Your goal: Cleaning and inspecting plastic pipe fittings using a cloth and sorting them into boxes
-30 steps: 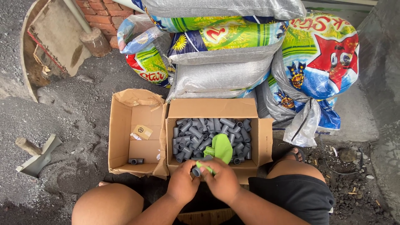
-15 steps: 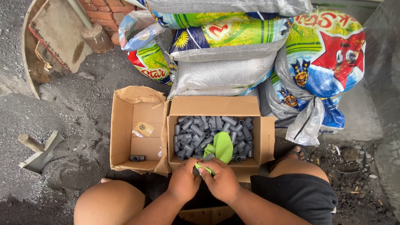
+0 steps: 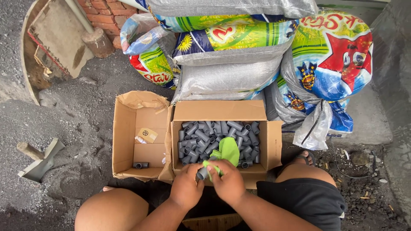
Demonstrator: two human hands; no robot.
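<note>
Viewpoint: looking straight down from the head of a seated person, bare knees at 7 and 5 o'clock, both hands meeting low in the centre of the picture.

Left hand (image 3: 186,187): closed around a short grey pipe piece (image 3: 202,173), open end showing, held just in front of the body so the other hand can reach it.

Right hand (image 3: 229,182): fingers pinched on a bright green cloth (image 3: 226,150), pressing a fold of it against the pipe piece; it looks like a wiping grip. The rest of the cloth trails up toward 12 o'clock and lies on the pile behind.

Full box (image 3: 220,112): an open cardboard box directly at 12 o'clock from the hands, heaped with many similar grey pipe pieces (image 3: 201,134). It sits close, so a piece can be picked out without leaning.

Second box (image 3: 124,137): an open cardboard box touching the full one, at 10 o'clock from the hands. It holds only one grey pipe fitting (image 3: 140,164) near its front edge and a small paper tag (image 3: 147,135).

Sacks (image 3: 231,72): bulging printed and silver sacks stacked behind the boxes, at 12 to 2 o'clock.

Ground (image 3: 81,115): dark gritty floor; a wooden-handled tool (image 3: 36,160) lies at 9 o'clock, well apart from the boxes.
</note>
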